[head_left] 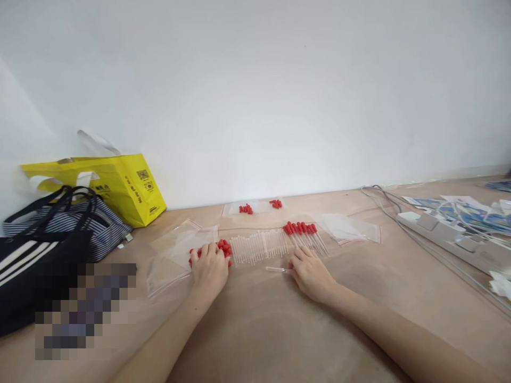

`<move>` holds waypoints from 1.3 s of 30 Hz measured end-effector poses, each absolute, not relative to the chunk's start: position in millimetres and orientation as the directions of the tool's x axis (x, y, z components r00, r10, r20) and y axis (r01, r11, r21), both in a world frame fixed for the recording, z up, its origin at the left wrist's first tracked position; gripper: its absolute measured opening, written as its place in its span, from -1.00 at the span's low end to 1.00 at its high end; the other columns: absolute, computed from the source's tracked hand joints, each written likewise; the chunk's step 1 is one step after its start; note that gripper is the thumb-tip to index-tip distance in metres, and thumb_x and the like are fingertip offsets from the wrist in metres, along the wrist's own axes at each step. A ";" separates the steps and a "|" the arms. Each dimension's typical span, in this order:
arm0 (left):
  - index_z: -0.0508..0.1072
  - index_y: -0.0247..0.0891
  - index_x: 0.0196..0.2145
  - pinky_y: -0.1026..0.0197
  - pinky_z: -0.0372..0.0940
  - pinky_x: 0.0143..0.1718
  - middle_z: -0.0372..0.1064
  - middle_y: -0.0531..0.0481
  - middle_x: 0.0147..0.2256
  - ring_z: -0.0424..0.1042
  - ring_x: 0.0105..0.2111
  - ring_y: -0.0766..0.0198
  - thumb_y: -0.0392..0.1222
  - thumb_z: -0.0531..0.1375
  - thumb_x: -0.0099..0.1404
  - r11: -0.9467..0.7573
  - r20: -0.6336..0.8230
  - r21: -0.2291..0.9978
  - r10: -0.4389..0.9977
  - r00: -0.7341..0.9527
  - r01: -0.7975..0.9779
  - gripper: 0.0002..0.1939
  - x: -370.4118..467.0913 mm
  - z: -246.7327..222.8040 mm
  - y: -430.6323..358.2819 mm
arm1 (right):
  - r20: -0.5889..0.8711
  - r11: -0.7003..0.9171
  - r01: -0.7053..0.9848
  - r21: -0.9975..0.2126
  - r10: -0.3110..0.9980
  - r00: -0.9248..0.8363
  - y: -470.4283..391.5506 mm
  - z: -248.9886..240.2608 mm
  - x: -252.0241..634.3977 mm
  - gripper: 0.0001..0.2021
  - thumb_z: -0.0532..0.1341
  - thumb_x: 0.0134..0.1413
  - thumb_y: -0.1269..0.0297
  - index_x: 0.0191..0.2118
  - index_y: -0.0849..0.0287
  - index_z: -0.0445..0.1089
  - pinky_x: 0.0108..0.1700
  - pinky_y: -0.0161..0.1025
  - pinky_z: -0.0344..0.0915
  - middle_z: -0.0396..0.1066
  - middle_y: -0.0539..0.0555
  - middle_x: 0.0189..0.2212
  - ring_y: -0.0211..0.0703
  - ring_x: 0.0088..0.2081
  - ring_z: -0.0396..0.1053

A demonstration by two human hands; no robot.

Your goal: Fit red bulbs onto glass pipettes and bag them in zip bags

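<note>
Left hand (209,270): bent over the loose red caps (224,248) on the bench (247,335), its fingers curled down among them; whether they gripped a cap could not be told.
Right hand (312,275): fingers closed on one end of a single clear tube (275,269), which lay roughly level and pointed toward the left hand.
Clear tube: held just in front of the row, near its right-hand end, with no red cap on the end that showed.
Row of tubes (259,247): slim, clear pieces, ranked side by side between the two hands.
Red-capped tubes (301,230): a slanting group at the row's right end, red tops toward the wall (279,106), just beyond the right hand.
Far plastic bag (261,207): flat near the wall, with two small clusters of red pieces showing on it or in it.
Side plastic bags: clear ones (167,268) spread to the left of the loose red caps, others (347,229) to the right of the red-capped tubes.
Left edge: a yellow bag (138,189) stood against the wall behind a striped bag (106,229) and a black bag (40,266); a pixelated patch hid what lay in front.
Right edge: a white power strip (443,234) sat beside cables (415,238) and printed papers (467,208).
</note>
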State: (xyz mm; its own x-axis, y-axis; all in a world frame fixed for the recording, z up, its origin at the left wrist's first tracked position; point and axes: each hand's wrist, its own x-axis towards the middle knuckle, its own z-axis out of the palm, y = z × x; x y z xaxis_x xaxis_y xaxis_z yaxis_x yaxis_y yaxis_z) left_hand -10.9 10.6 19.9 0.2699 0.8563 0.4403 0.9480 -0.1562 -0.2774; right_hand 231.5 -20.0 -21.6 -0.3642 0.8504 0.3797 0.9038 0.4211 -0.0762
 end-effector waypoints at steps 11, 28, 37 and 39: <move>0.40 -0.20 -0.42 0.06 0.06 -0.19 0.38 0.00 -0.35 0.29 -0.28 0.20 -0.25 0.04 0.23 -0.612 0.470 0.093 0.722 0.507 0.785 -0.84 16.1 0.1 -13.9 | 0.412 0.556 0.776 -0.298 0.808 -0.421 -17.2 -23.8 237.8 -0.86 0.12 0.04 0.22 -0.37 0.17 0.32 -0.23 -0.24 0.10 0.30 0.06 -0.38 -0.17 -0.27 0.19; 0.42 -0.23 -0.18 -0.03 0.20 -0.01 0.40 -0.07 -0.14 0.27 -0.02 0.15 -0.26 0.00 0.25 -0.734 0.439 0.275 0.671 0.598 0.621 -0.75 18.1 -22.1 -9.5 | 0.536 0.684 0.645 -0.340 0.705 -0.465 -15.0 -34.7 225.8 -0.84 0.09 0.08 0.32 -0.35 0.09 0.43 -0.15 -0.19 0.17 0.39 0.05 -0.29 -0.18 -0.18 0.24; 0.39 -0.23 -0.13 0.02 0.20 0.01 0.40 -0.05 -0.14 0.35 -0.09 0.22 -0.29 -0.03 0.27 -0.720 0.397 0.309 0.691 0.604 0.622 -0.72 17.7 -22.5 -8.9 | 0.531 0.656 0.636 -0.407 0.736 -0.419 -17.7 -32.3 223.8 -0.85 0.03 0.09 0.43 -0.43 0.19 0.31 -0.14 -0.22 0.16 0.37 0.06 -0.34 -0.19 -0.19 0.23; 0.39 -0.24 -0.12 0.01 0.19 0.02 0.40 -0.05 -0.14 0.34 -0.08 0.21 -0.28 -0.02 0.26 -0.717 0.390 0.311 0.695 0.604 0.624 -0.72 18.3 -21.9 -9.2 | 0.511 0.629 0.671 -0.393 0.756 -0.409 -17.9 -32.2 224.2 -0.92 0.08 0.06 0.40 -0.39 0.19 0.30 -0.13 -0.21 0.14 0.36 0.06 -0.31 -0.17 -0.17 0.21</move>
